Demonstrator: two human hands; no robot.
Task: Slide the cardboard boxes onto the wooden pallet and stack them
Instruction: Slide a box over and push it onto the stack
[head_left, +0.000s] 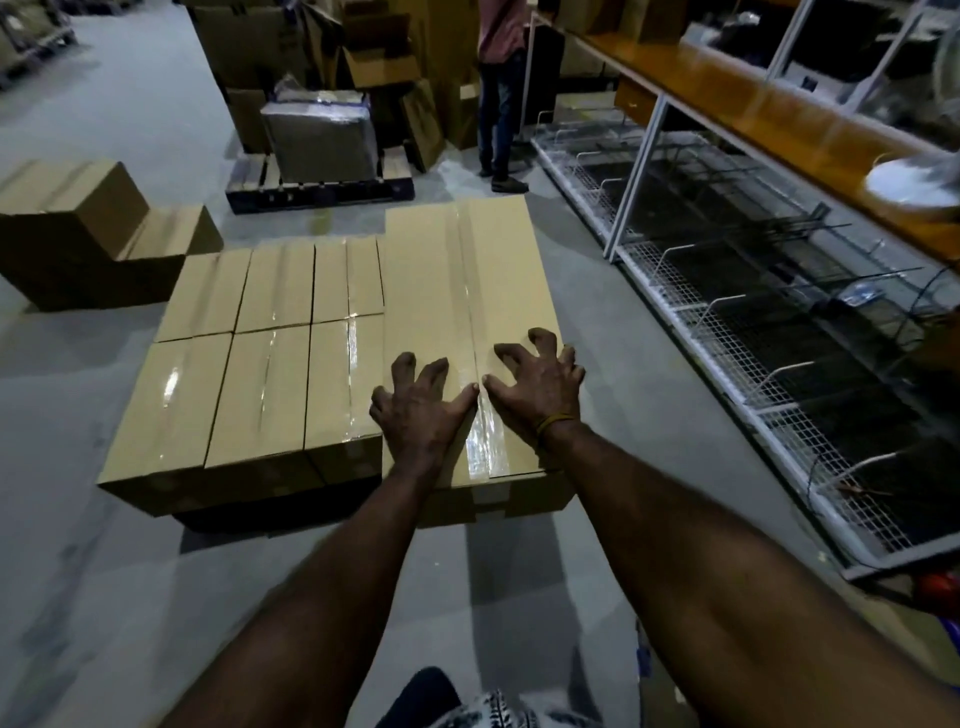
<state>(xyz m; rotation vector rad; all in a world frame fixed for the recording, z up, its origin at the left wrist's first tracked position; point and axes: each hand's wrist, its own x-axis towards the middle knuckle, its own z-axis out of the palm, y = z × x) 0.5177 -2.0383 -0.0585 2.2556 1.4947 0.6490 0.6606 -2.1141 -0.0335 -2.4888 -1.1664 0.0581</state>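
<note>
At the centre of the head view, a long cardboard box (467, 332) lies taped side up, touching a block of 6 smaller boxes (270, 358) to its left; the left hand (423, 408) and right hand (537, 382) press on its near end with fingers spread, gripping nothing; the pallet beneath is hidden in shadow; 2 stepped boxes (88, 228) sit at the left edge; wire shelving (753, 332) fills the right.
</note>
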